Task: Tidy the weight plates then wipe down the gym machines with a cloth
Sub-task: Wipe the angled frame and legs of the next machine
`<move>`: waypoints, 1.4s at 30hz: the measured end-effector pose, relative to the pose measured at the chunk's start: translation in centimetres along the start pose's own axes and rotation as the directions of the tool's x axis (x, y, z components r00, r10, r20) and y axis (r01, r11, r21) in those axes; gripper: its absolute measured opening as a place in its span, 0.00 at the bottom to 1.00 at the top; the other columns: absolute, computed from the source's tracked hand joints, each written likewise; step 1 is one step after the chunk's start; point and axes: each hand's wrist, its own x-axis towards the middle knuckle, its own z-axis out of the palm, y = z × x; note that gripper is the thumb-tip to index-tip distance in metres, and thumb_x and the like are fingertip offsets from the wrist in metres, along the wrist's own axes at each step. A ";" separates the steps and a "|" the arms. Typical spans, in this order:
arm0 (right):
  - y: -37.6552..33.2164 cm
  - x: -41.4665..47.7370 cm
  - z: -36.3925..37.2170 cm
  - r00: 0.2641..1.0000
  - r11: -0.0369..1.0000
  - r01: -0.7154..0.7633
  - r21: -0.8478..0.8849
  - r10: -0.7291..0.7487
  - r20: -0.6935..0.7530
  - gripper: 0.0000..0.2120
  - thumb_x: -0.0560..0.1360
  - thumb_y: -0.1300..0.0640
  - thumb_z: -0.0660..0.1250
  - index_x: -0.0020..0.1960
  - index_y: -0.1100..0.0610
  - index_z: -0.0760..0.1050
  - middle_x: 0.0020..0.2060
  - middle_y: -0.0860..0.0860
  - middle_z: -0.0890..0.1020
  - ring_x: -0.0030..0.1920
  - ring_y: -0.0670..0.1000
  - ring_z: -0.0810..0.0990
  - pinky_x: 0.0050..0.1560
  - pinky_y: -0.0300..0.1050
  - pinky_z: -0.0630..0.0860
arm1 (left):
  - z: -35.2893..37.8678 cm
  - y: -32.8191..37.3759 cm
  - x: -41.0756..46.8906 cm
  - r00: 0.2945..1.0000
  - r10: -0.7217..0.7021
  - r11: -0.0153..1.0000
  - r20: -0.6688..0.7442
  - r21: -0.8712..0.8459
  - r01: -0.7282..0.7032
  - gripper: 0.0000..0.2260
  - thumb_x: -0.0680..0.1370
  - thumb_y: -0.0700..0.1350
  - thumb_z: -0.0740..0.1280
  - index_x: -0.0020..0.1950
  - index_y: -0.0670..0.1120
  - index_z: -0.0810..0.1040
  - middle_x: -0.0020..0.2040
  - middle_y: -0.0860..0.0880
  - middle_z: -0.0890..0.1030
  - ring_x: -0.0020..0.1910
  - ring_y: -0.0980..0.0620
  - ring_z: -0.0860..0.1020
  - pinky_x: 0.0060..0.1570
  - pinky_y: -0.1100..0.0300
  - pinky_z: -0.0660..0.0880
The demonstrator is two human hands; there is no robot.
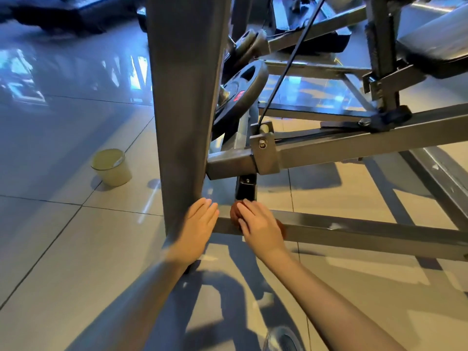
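1. Glossy pale floor tiles [76, 236] carry a grey gym machine; a yellowish tub [111, 167] stands at left, and weight plates [240, 97] hang above centre.
2. The bunched brown cloth [234, 211] lies on the low crossbar [367, 231], its length running along the bar, left to right.
3. The right hand [260, 226] presses it, fingers together. The cloth shows past the fingertips and beside the hand's heel.
4. The left hand [197, 224] rests flat, fingers together, against the upright post [182, 97].
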 end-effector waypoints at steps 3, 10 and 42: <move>2.0 -0.1 -1.1 0.998 0.998 0.058 -0.029 -0.057 0.025 0.15 0.72 0.60 0.68 0.57 0.61 0.80 0.55 0.58 0.82 0.53 0.60 0.81 0.54 0.52 0.79 | -0.6 0.4 -0.6 0.996 0.001 0.949 0.084 0.314 -0.027 0.19 0.70 0.38 0.59 0.56 0.36 0.82 0.55 0.39 0.82 0.54 0.40 0.82 0.70 0.52 0.50; 2.5 -0.8 -2.1 0.989 0.989 -0.144 -0.037 0.145 0.012 0.10 0.74 0.62 0.66 0.54 0.61 0.80 0.49 0.56 0.82 0.49 0.60 0.80 0.51 0.53 0.77 | -0.3 2.4 -0.1 0.968 -0.172 0.941 0.182 0.321 0.107 0.35 0.53 0.43 0.82 0.59 0.40 0.81 0.58 0.43 0.82 0.55 0.43 0.81 0.55 0.48 0.77; 4.8 -2.2 -4.7 0.974 0.988 -0.154 0.010 0.150 0.168 0.12 0.77 0.64 0.63 0.60 0.61 0.75 0.56 0.56 0.78 0.57 0.57 0.74 0.57 0.49 0.70 | -2.1 8.6 4.9 0.839 -0.250 0.961 0.484 0.229 0.154 0.31 0.81 0.46 0.61 0.80 0.48 0.48 0.80 0.51 0.49 0.77 0.48 0.51 0.74 0.56 0.53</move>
